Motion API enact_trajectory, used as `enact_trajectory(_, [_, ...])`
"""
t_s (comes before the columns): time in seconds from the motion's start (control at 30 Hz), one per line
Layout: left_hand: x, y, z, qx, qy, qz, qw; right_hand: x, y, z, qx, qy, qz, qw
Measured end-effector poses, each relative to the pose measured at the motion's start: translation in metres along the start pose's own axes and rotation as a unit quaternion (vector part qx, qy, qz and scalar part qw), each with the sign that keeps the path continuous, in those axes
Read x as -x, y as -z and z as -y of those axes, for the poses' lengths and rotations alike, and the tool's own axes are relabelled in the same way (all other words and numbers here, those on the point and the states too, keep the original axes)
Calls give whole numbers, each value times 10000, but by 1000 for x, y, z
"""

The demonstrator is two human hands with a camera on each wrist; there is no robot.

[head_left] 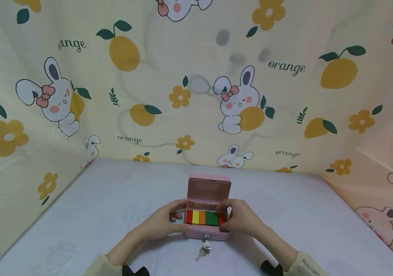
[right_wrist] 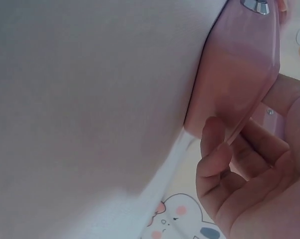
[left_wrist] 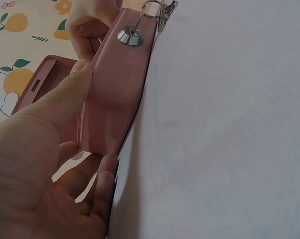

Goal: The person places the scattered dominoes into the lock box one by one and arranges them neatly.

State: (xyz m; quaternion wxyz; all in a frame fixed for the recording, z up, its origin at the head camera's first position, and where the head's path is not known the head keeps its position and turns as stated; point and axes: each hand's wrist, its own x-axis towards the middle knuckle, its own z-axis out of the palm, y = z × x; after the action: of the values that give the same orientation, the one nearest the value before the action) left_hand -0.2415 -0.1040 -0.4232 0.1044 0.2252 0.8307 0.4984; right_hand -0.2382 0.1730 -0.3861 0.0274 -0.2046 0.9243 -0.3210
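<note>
A small pink metal cash box (head_left: pixel 207 233) stands on the table, its lid (head_left: pixel 208 190) raised at the back. Inside lies a row of coloured blocks: red, yellow, orange and green (head_left: pixel 212 218), with a red block (head_left: pixel 221 219) at the right end. My left hand (head_left: pixel 163 220) grips the box's left end, thumb on the front rim and fingers along the side. Thumb and forefinger of my right hand (head_left: pixel 240 216) reach inside and pinch the right-end red block; in the right wrist view its curled outer fingers touch the box's side.
A key ring with keys (head_left: pixel 203 252) hangs from the round lock (left_wrist: pixel 130 36) on the box's front. White cloth (head_left: pixel 113 184) covers the table. Behind and beside it hang cloth walls (head_left: pixel 196 126) printed with rabbits, oranges and flowers.
</note>
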Motion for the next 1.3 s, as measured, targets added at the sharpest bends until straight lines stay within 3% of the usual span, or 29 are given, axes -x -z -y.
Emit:
enact_trajectory(0.67, [4,-5,-1,9,46,43,10000,4,-3,-1,-260,-70,-35,9996])
enact_trajectory(1.3, [2,-1,-4,-102,67,2,9999,25,17,6,-1118,-279,-78,9933])
